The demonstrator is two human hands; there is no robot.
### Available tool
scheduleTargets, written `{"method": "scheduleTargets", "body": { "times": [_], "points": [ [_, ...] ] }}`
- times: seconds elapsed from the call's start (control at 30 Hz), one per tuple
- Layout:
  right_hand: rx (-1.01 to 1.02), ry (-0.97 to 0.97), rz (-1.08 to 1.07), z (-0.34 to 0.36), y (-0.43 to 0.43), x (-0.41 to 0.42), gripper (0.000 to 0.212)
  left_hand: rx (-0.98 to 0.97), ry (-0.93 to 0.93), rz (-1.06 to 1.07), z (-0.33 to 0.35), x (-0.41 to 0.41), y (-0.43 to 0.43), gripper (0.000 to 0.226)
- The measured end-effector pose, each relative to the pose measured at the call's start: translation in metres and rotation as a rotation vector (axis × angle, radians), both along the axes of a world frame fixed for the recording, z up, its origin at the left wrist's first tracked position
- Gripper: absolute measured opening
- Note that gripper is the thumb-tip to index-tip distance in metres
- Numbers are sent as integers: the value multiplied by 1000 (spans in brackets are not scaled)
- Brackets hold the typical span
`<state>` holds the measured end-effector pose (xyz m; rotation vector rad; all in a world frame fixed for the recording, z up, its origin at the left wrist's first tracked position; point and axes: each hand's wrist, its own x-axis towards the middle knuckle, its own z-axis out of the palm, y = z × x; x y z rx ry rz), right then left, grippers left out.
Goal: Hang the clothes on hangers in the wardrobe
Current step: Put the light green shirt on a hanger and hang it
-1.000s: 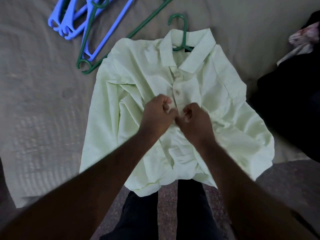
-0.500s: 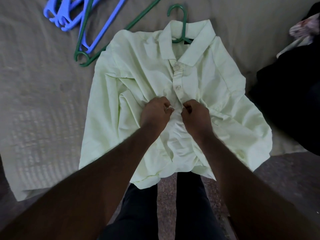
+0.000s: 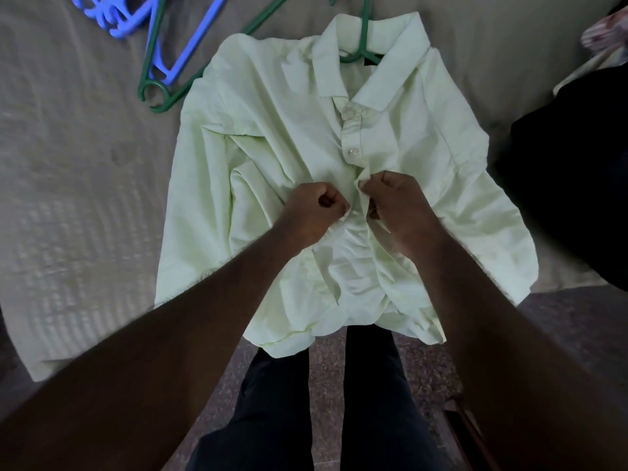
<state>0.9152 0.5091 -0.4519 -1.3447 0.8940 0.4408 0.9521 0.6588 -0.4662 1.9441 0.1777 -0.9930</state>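
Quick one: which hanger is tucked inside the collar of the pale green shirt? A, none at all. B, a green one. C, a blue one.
B: a green hanger pokes its hook out of the collar of the shirt, while the blue hangers lie off to the left on the bed.

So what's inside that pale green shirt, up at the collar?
A green hanger: its neck pokes out at the collar of the shirt. Its arms are covered by fabric.

Dim, soft indoor light; wide-angle edge distortion.
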Motion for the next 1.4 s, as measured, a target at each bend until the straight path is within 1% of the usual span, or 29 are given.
{"method": "scheduleTargets", "body": {
  "times": [0.07, 0.13, 0.2, 0.33, 0.37, 0.5, 0.67, 0.73, 0.83, 0.9, 1.0, 1.07, 1.17, 1.23, 1.27, 1.3, 1.33, 1.4],
  "points": [
    [-120, -7, 130, -5, 6, -6, 34, -42, 59, 58, 0, 2, 2, 6],
    [-198, 6, 198, -11, 12, -12, 26, -90, 104, 66, 2, 6, 4, 6],
    [-180, 16, 181, -16, 14, -14, 17, -119, 159, 56, 3, 10, 6, 10],
    [-121, 11, 138, -18, 12, -13, 13, -205, 265, 50, 0, 17, 12, 12],
    [-108, 7, 147, -16, 12, -12, 12, -213, 270, 48, -1, 18, 13, 11],
    [-64, -8, 165, -13, 9, -13, 21, -205, 251, 45, -2, 15, 12, 6],
    [-58, -12, 168, -14, 6, -13, 14, -172, 197, 34, -6, 11, 10, 8],
    [-43, -7, 166, -14, 2, -13, 15, -165, 186, 48, -7, 10, 8, 6],
    [-44, 8, 180, -17, -3, -14, 25, -146, 184, 69, -6, 9, 7, 8],
    [-62, 4, 207, -18, -3, -15, 21, -139, 201, 79, -5, 10, 6, 9],
    [-126, -2, 232, -20, 1, -14, 9, -118, 223, 104, -4, 13, 5, 5],
    [-197, -3, 227, -23, 8, -13, 10, -106, 231, 132, -4, 12, 3, 10],
    [-479, -53, 326, -29, 21, -17, 15, -82, 210, 134, -3, 10, -1, 16],
    [-576, -111, 343, -27, 28, -21, 13, -37, 170, 138, -4, 9, -5, 15],
    [-570, -112, 323, -25, 28, -21, 12, -24, 161, 144, -4, 9, -7, 16],
    [-511, -80, 274, -23, 26, -20, 13, -31, 162, 149, -3, 8, -7, 16],
    [-390, -27, 192, -20, 22, -18, 14, -54, 171, 151, -2, 9, -8, 16],
    [-59, 73, -10, -10, 13, -13, 16, -108, 171, 126, 2, 10, -8, 15]
  ]
}}
